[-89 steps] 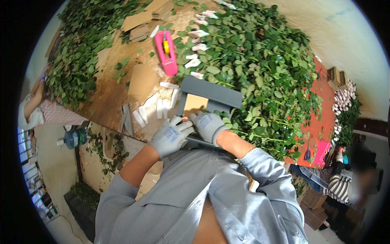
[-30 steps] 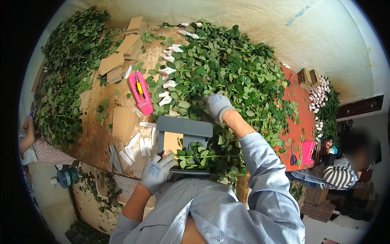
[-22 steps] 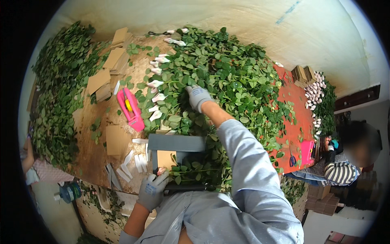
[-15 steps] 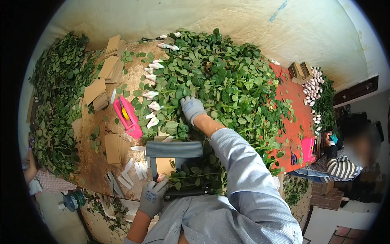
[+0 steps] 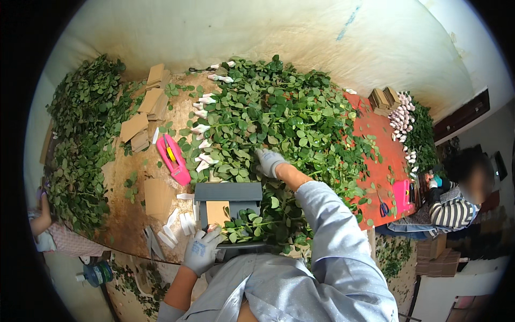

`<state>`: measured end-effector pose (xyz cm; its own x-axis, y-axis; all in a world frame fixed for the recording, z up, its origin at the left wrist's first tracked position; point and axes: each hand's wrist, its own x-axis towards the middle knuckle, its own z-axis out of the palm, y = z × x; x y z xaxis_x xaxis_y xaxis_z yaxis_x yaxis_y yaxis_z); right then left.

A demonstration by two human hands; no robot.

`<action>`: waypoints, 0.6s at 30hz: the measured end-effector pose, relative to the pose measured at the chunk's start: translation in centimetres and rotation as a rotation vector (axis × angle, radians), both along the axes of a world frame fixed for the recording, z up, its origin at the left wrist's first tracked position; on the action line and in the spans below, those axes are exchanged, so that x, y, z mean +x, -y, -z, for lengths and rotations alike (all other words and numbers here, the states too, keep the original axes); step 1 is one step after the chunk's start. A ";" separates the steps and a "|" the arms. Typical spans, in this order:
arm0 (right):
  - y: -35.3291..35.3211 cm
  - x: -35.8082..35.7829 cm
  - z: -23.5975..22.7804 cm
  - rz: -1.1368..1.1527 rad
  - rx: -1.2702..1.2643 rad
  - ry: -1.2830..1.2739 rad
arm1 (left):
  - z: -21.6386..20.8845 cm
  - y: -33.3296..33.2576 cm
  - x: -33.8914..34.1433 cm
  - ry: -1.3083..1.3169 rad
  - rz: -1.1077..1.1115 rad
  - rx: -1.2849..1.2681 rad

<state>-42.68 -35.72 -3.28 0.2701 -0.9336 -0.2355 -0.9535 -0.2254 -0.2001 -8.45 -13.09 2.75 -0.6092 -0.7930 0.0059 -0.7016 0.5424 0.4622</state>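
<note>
My left hand [image 5: 201,251], in a grey glove, is closed at the near left corner of a dark grey stand [image 5: 228,191]. Its fingertips pinch a pinkish rose bud [image 5: 212,228], whose leafy stem lies to the right across the stand. A piece of brown cardboard [image 5: 216,213] lies in the stand. Beyond it, my gloved right hand [image 5: 271,162] reaches into a large heap of leafy rose stems [image 5: 300,118]; its fingers look curled round a stem, partly hidden by leaves. White-wrapped rose buds [image 5: 200,129] line the heap's left edge.
Left of the stand lie a pink stapler [image 5: 173,160], cardboard sheets [image 5: 159,197] and white paper strips [image 5: 187,224]. Another pile of stems [image 5: 80,145] covers the far left. Blue-handled scissors [image 5: 383,208] lie on the red surface [image 5: 370,129]. A co-worker [image 5: 453,206] sits at right.
My right hand has drawn nearer to me and slightly right through the leaves. A wrapped bud at the heap's near left has shifted against another. My left hand stays at the stand's corner.
</note>
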 end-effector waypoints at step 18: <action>0.6 2.9 -4.7 -0.122 -0.014 -0.355 | 0.3 -0.7 0.3 0.035 -0.035 0.031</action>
<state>-39.75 -36.30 1.43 0.2834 -0.9035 -0.3215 -0.9288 -0.3421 0.1425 -8.13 -12.34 2.40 -0.5808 -0.8131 -0.0397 -0.7357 0.5034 0.4533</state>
